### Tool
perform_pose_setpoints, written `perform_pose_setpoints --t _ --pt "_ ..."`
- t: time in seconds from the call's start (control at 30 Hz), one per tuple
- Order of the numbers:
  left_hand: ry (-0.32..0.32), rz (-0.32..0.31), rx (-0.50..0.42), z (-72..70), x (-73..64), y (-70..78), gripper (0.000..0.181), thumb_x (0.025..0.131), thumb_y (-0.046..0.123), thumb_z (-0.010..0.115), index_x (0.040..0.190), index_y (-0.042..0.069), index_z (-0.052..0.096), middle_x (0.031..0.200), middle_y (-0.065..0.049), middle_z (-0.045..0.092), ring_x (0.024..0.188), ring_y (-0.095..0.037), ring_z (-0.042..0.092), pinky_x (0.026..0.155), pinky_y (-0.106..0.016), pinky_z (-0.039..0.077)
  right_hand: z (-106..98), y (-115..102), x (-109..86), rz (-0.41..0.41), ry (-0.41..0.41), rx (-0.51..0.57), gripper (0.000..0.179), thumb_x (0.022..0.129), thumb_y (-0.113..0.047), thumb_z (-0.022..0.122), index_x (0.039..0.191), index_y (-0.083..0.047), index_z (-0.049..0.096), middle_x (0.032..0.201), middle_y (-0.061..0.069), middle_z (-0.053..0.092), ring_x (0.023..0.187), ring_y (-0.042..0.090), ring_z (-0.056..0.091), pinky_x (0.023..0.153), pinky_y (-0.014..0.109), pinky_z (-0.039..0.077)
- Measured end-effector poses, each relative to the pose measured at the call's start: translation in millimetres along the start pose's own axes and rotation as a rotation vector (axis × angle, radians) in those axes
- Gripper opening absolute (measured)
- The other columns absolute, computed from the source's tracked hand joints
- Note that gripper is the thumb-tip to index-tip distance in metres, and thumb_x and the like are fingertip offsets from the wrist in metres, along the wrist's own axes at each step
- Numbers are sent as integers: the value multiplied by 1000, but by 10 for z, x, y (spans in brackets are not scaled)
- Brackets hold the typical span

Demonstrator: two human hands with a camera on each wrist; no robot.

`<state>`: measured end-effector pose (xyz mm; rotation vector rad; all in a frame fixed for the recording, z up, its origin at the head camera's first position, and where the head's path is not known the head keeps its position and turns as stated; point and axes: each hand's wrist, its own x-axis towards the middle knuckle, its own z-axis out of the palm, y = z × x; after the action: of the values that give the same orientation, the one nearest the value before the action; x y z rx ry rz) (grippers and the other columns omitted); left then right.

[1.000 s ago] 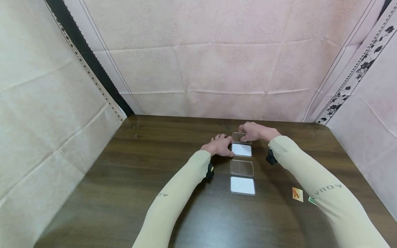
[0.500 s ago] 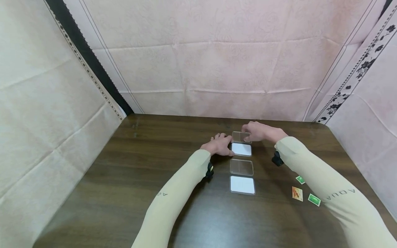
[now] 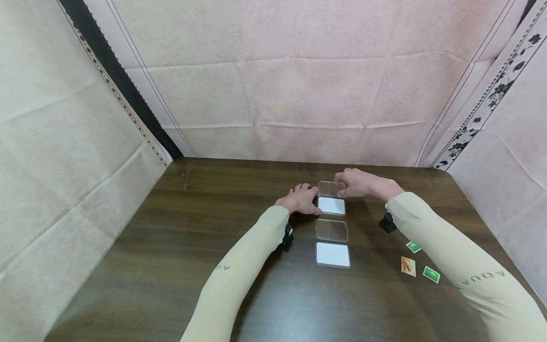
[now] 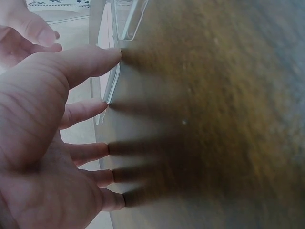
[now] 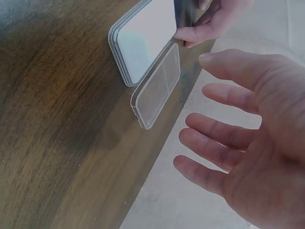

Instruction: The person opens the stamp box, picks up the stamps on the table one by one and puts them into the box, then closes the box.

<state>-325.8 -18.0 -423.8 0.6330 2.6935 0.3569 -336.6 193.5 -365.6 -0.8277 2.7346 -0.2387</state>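
At the far side of the table lies a shallow clear plastic case opened flat. Its white-filled half (image 3: 331,205) is nearer the person, its see-through lid (image 3: 328,188) farther off. My left hand (image 3: 299,199) is spread at the left side of the white half; in the left wrist view, the thumb and a fingertip reach its edge and the other fingertips meet the tabletop. Over the right side of the lid is my right hand (image 3: 359,183), slightly bent fingers parted. The right wrist view shows that hand (image 5: 257,124) apart from the lid, holding nothing.
A second opened case lies nearer the person, with a clear lid (image 3: 331,230) and a white-filled half (image 3: 333,255). To the right are a small orange picture card (image 3: 408,266) and two green ones, one lower (image 3: 431,274). A pale cloth wall (image 3: 273,104) rises behind the table.
My right hand has drawn a little to the right, off the clear lid. Its arm has shifted too, uncovering the green cards. The left hand has stayed in place.
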Motion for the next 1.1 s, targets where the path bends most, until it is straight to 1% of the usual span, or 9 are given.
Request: perform_pose_setpoints --t 0.23,0.4,0.53,0.8,0.93,1.1 --pt "-4 -3 -5 -3 8 5 56 90 49 65 136 23 47 152 -10 35 142 -33 28 118 -56 22 4 -10 -77 2 13 2 44 92 -24 67 130 -4 58 120 20 60 99 25 58 84 44 50" --pt "0 -4 -5 -1 9 8 56 89 48 66 136 22 47 153 -10 35 143 -33 28 118 -56 22 -4 -22 -141 -10 38 -17 40 91 -23 68 126 -4 61 119 20 61 99 26 58 85 45 49" --pt "-3 -8 -1 5 9 9 57 90 49 65 137 22 46 154 -10 33 145 -33 26 119 -56 21 -14 -30 -207 -12 44 -15 36 91 -22 69 122 -6 62 118 19 61 97 25 57 84 45 49" --pt "-4 -4 -3 8 -11 13 56 90 48 65 137 22 47 154 -10 34 145 -33 26 119 -56 21 -3 -11 -303 -18 63 -10 36 91 -22 68 123 -6 62 122 22 60 114 37 57 93 52 48" --pt "-7 -4 -2 8 -10 12 56 90 48 65 137 23 47 154 -9 34 145 -32 26 119 -55 21 -14 -18 -345 -7 75 -8 37 91 -23 69 123 -6 62 124 22 60 115 37 57 94 54 48" --pt "-2 1 -10 5 -8 7 56 90 47 65 137 23 46 156 -10 31 147 -33 22 120 -56 19 -34 -29 -387 -3 87 -8 37 91 -22 69 123 -6 63 124 21 60 114 36 57 93 54 48"
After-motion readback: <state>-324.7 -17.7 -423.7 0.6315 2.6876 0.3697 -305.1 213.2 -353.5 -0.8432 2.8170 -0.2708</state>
